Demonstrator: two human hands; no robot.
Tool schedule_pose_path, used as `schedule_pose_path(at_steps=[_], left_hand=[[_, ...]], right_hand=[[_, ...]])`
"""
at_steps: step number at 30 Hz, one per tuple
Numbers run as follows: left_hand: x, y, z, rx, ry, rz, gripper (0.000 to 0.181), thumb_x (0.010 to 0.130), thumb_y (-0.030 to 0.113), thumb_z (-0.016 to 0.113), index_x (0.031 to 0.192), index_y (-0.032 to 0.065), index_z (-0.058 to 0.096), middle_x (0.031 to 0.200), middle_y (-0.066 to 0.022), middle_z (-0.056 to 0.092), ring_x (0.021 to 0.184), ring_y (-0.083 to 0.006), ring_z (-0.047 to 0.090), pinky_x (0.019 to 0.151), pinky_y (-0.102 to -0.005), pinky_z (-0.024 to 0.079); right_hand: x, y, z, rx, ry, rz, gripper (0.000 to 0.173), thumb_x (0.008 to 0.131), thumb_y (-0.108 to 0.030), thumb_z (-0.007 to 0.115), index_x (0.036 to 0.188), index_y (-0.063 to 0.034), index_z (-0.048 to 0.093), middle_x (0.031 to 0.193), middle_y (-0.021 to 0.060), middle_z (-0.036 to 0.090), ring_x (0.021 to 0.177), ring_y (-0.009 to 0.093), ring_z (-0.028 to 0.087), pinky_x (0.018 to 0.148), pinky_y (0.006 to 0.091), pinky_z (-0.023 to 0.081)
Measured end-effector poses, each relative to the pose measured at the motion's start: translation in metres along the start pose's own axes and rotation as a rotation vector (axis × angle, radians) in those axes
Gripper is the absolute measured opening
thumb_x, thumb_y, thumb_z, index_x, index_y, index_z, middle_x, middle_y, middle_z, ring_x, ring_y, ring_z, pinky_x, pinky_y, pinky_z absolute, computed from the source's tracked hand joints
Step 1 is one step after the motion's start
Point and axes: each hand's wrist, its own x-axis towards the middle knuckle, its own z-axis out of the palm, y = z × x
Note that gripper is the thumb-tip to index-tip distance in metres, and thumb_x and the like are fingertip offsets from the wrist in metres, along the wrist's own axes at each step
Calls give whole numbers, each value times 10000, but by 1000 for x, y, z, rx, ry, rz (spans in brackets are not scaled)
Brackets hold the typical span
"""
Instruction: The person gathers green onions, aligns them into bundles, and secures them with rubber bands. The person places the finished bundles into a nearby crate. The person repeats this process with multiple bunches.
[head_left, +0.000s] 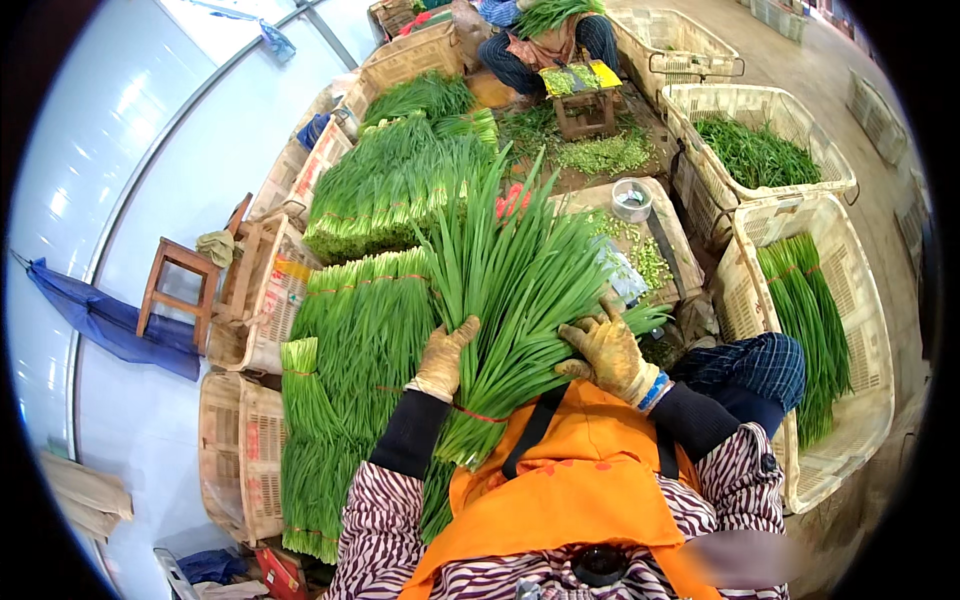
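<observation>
A large bundle of green Chinese chives (517, 277) lies across my lap, its leaves fanned out away from me. A red band (480, 415) ties it near the pale stem ends, which rest on my orange apron (570, 495). My left hand (444, 356), in a stained glove, presses against the bundle's left side; its grip is partly hidden by leaves. My right hand (609, 349), gloved too, has its fingers spread at the leaves' right edge. Banded chive bundles (367, 300) are stacked in rows to the left.
Plastic crates (862, 300) stand at the right, some holding greens; more crates (262, 450) line the left. A low board (675, 225) with trimmings and a clear tub (631, 199) lies ahead. Beyond, a co-worker (517, 64) sits behind a small wooden stool (585, 112).
</observation>
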Motion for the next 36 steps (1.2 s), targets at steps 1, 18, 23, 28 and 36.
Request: schedule_pose_path(at_steps=[1, 18, 23, 28, 36], left_hand=[[-2, 1, -1, 50, 27, -1, 969, 731, 625, 777, 1308, -98, 487, 1261, -202, 589, 1157, -290, 552, 1023, -391, 416], [-11, 24, 4, -115, -124, -43, 757, 755, 386, 831, 1287, -62, 531, 1218, -159, 625, 1145, -271, 564, 1045, -368, 395], [-10, 24, 4, -118, -128, 60, 528, 851, 252, 762, 1259, -28, 575, 1166, -107, 658, 1079, -217, 589, 998, -338, 427], [-3, 43, -5, -181, -70, 440, 434, 903, 173, 706, 1268, -18, 569, 1159, -84, 661, 1031, -174, 595, 948, -318, 453], [-6, 29, 28, 882, 339, 966, 343, 739, 161, 755, 989, 29, 560, 981, -181, 587, 910, -396, 566, 799, -462, 457]], right_hand=[[2, -2, -5, 8, 59, -9, 637, 849, -591, 570, 1178, -51, 640, 1034, 158, 644, 1092, 359, 579, 1124, 579, 271], [33, -13, -4, -123, -59, 42, 804, 854, -664, 488, 1405, -79, 483, 1164, 165, 630, 1157, 358, 559, 1139, 619, 212], [20, -4, -8, -84, 105, 23, 764, 856, -623, 536, 1390, -77, 502, 1220, 156, 610, 1207, 351, 528, 1137, 603, 213], [21, 12, -31, -100, 406, 46, 696, 831, -527, 655, 1342, -72, 532, 1286, 150, 558, 1236, 361, 491, 1129, 582, 243], [0, 44, -26, 325, 605, 309, 558, 904, -334, 682, 1348, -29, 539, 1218, 217, 606, 1139, 378, 565, 1008, 422, 427]])
